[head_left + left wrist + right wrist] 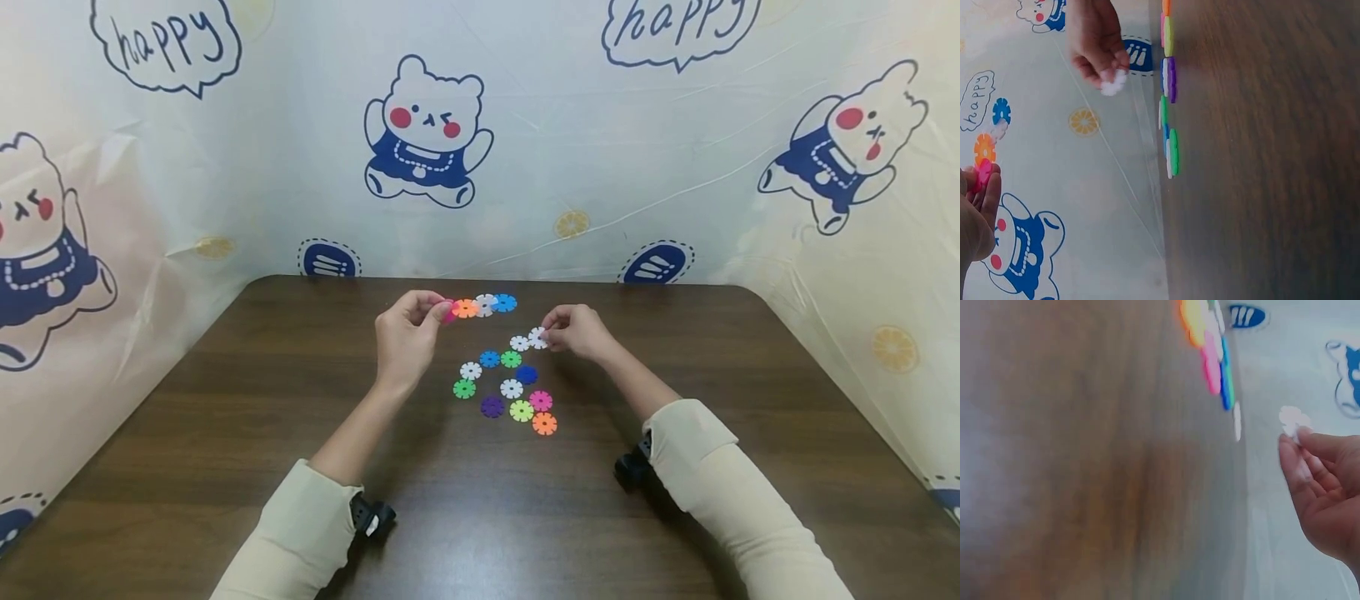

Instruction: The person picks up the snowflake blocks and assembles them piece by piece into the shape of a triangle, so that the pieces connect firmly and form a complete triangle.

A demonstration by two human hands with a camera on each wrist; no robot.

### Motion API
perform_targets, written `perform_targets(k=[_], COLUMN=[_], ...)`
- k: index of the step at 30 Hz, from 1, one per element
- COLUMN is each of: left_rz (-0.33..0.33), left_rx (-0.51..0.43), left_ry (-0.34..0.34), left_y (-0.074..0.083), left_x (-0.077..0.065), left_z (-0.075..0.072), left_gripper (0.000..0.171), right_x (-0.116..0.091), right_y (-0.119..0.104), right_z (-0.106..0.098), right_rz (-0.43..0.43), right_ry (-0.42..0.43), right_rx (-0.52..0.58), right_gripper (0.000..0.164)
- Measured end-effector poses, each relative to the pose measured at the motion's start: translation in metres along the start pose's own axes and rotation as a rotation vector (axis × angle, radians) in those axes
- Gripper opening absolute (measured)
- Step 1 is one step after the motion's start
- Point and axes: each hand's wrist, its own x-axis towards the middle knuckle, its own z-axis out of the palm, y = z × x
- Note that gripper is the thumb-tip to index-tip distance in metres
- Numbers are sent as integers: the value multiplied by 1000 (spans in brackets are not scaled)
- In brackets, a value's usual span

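Pinching disc chain (483, 306) in left hand (405, 343), white disc (537, 337) in right hand (579, 332), below "happy" lettering (169, 40).

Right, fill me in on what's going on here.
A person is handling small, notched plastic-looking discs. The left hand pinches the pink end of a joined strip of four discs, the others orange, white and blue. The right hand pinches a single white disc, raised off the table. More coloured discs lie on the tabletop in a loose cluster.
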Motion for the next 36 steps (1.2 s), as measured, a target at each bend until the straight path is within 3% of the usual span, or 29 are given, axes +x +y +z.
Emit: perform_targets(k=[2, 7, 15, 31, 36], left_rz=[2, -5, -4, -31, -38], left_rx=[-8, 7, 29, 1, -1], left_ry=[-5, -27, -73, -86, -62], left_y=[-11, -18, -17, -13, -13], left_x=[1, 0, -1, -3, -4], left_z=[1, 0, 2, 2, 2], left_gripper=[14, 15, 15, 17, 17], right_x=[-8, -27, -49, -60, -59], right_y=[-6, -23, -45, -55, -57], right_z=[-1, -3, -2, 9, 13], right_rz=[-20, -101, -214, -288, -303], right_ry=[42, 168, 226, 176, 203], right_rx=[48, 232, 530, 623, 674], right_gripper=[9, 14, 8, 8, 9])
